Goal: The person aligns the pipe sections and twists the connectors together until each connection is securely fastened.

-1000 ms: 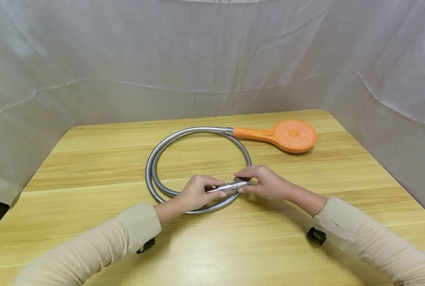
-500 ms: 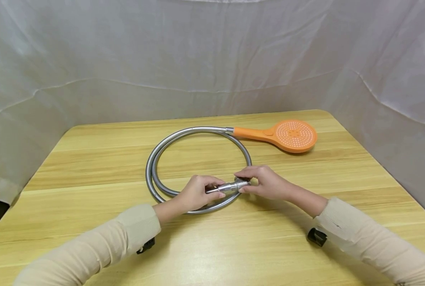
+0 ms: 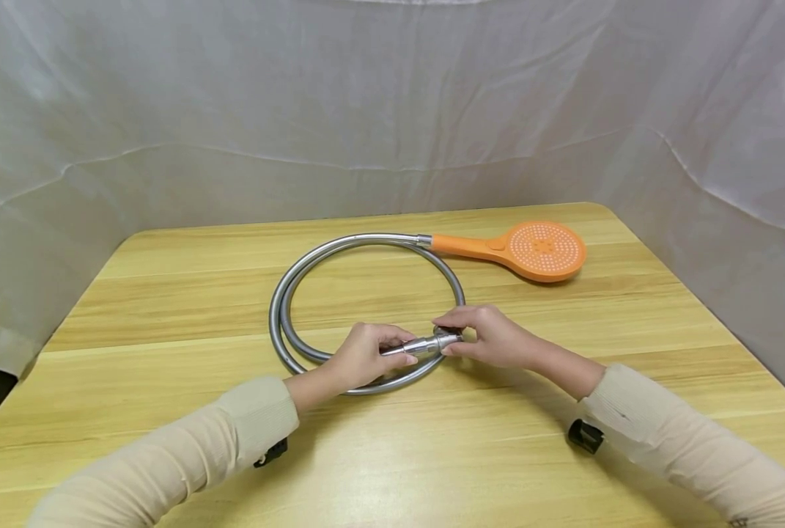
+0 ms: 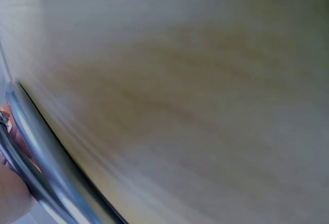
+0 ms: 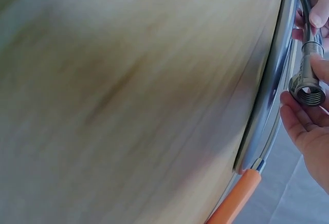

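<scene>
A metal shower hose [image 3: 275,315] lies coiled on the table, joined at its far end to an orange shower head [image 3: 544,251]. My left hand [image 3: 359,357] pinches the hose's near end between thumb and fingers, just behind its chrome connector [image 3: 420,346]. On the right, my right hand [image 3: 494,341] pinches a chrome fitting [image 3: 446,339] in line with that connector. In the right wrist view the fitting [image 5: 307,72] shows an open, internally threaded mouth and a round part on its side. Only a little of the left hand [image 4: 13,196] appears in the left wrist view, behind the hose.
The wood-grain table [image 3: 168,323] has a rounded far edge. Pale grey sheeting [image 3: 366,110] hangs behind it and along both sides. Black wrist straps [image 3: 586,436] sit under the cream sleeves [image 3: 682,440].
</scene>
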The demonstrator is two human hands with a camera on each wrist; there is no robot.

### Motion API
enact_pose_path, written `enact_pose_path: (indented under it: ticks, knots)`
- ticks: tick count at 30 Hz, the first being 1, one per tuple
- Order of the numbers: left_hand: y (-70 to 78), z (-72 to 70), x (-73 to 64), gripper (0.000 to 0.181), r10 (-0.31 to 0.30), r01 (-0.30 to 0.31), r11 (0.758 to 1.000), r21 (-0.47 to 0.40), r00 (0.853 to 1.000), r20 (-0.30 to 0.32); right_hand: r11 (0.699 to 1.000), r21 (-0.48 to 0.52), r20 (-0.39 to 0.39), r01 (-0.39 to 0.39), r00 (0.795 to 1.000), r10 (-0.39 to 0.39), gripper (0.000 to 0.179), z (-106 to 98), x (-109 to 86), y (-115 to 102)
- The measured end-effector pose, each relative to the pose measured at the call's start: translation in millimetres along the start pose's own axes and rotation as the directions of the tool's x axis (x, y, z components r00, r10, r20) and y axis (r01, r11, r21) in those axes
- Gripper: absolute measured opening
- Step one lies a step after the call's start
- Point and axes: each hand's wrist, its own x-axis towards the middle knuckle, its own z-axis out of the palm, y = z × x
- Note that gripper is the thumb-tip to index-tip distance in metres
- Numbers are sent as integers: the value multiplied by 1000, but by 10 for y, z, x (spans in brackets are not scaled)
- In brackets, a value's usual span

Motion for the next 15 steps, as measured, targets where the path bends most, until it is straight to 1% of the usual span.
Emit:
enact_pose_path:
  ticks: [8,15]
  knots:
    - [-2,-2,4,22,3,-3,1000,-13,1000,5,1000,-16,6,9,1000,-9,39,-4,8,4]
    - [8,2,9,20,-17,17,1000,-22,1000,6,1000,-9,17,12,1000,-12,38,-11,22,7]
